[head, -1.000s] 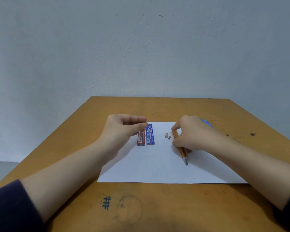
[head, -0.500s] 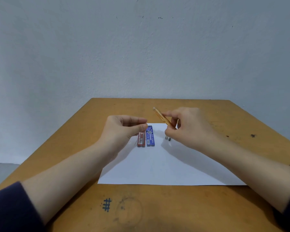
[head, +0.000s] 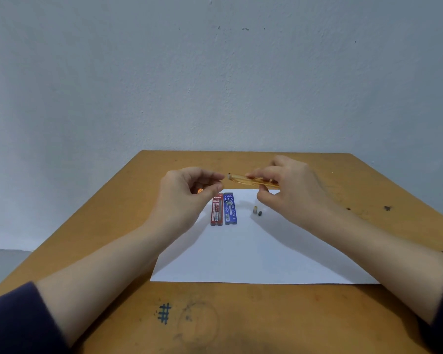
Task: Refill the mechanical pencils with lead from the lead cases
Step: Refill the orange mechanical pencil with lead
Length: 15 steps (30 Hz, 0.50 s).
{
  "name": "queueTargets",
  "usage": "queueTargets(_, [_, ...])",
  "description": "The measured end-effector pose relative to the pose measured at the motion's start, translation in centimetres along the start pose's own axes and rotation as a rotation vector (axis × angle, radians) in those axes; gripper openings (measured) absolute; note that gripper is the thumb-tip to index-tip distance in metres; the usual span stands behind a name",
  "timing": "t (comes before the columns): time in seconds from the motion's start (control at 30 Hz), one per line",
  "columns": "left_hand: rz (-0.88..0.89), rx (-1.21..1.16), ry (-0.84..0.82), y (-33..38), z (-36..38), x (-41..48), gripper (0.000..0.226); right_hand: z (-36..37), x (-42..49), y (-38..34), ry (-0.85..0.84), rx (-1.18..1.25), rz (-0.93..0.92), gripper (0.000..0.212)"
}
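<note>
My right hand (head: pixel 292 192) holds an orange see-through mechanical pencil (head: pixel 241 178) level above the table, with its open back end pointing left. My left hand (head: pixel 187 195) hovers just left of that end, thumb and forefinger pinched together as on a pencil lead too fine to make out. Below, a red lead case (head: pixel 216 210) and a blue lead case (head: pixel 230 208) lie side by side on a white sheet of paper (head: pixel 241 251). A small pencil cap (head: pixel 255 209) and a dark eraser plug (head: pixel 260 213) lie on the paper to their right.
The paper lies on a brown wooden table (head: pixel 241 315) with pen marks near its front edge. A pale wall stands right behind the table's far edge. Dark spots mark the wood at the right.
My right hand picked the orange pencil up off the paper, raised it and turned it level with its end toward my left hand. My left hand stayed pinched and rose slightly.
</note>
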<state>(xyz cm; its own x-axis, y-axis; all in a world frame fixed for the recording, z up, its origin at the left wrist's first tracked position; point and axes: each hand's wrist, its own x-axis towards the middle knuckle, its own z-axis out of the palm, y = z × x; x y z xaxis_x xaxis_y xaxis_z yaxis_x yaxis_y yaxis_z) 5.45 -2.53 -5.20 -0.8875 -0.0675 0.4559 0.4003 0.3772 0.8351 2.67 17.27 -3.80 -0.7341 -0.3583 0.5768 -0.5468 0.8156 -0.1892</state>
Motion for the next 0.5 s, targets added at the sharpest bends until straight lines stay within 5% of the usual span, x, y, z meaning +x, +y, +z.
queueTargets(0.2, [0.025, -0.008, 0.042, -0.6, -0.1, 0.4, 0.027, 0.8, 0.4, 1.6, 0.175, -0.033, -0.175, 0.033])
queueTargets(0.5, [0.068, 0.001, 0.053, -1.0, -0.1, 0.6, 0.028, 1.2, 0.7, 2.0, 0.204, -0.060, -0.260, 0.033])
